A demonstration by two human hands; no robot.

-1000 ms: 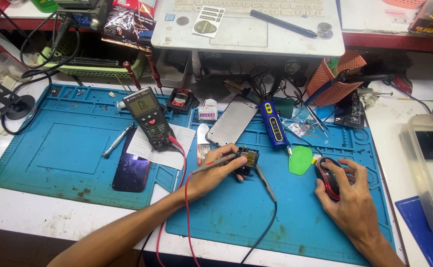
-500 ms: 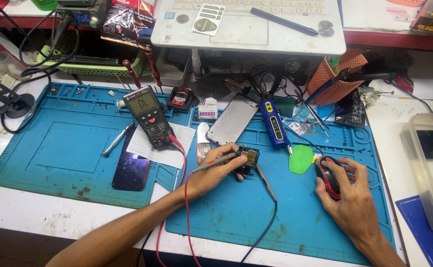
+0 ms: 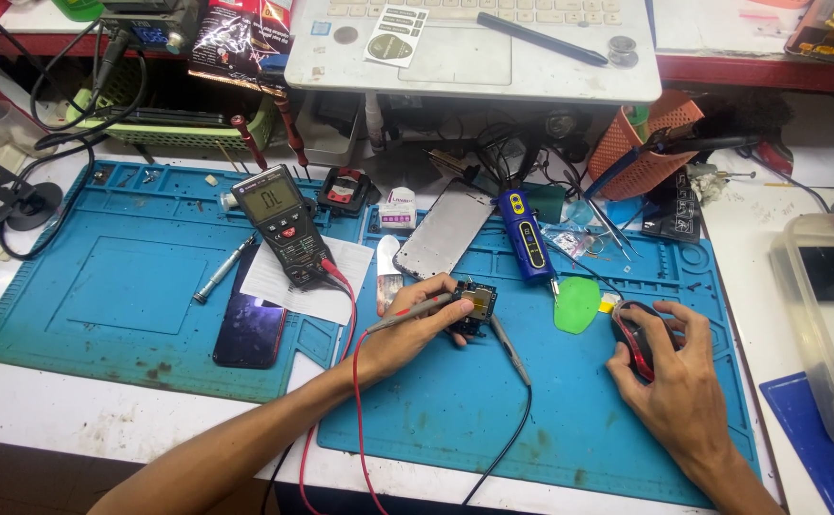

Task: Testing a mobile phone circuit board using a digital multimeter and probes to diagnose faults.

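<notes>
Left hand (image 3: 407,329) closed around a red-tipped test probe (image 3: 417,311), fingers curled, probe tip resting on a small circuit board (image 3: 472,307) at the hand's 2 o'clock; the board lay on the right blue work mat (image 3: 455,410), near its upper middle. A second, black probe (image 3: 509,348) lay loose on the mat just at 4 o'clock from the board, its black lead running toward the counter's near edge. Right hand (image 3: 674,381) cupped over a red-and-black mouse (image 3: 632,339), fingers draped on top, at the mat's right side. Green oval pick (image 3: 577,305) sat between board and mouse. Red lead (image 3: 352,381) ran from below the left wrist up to the multimeter (image 3: 282,224) at 11 o'clock, which rested on a sheet of white paper. Dark phone (image 3: 250,324) lay face up at 9 o'clock from the left hand, on the left blue mat (image 3: 122,286). Phone back frame (image 3: 444,229) and blue electric screwdriver (image 3: 524,238) lay at 12 o'clock from the board. Orange basket (image 3: 646,143) stood at 1 o'clock.
</notes>
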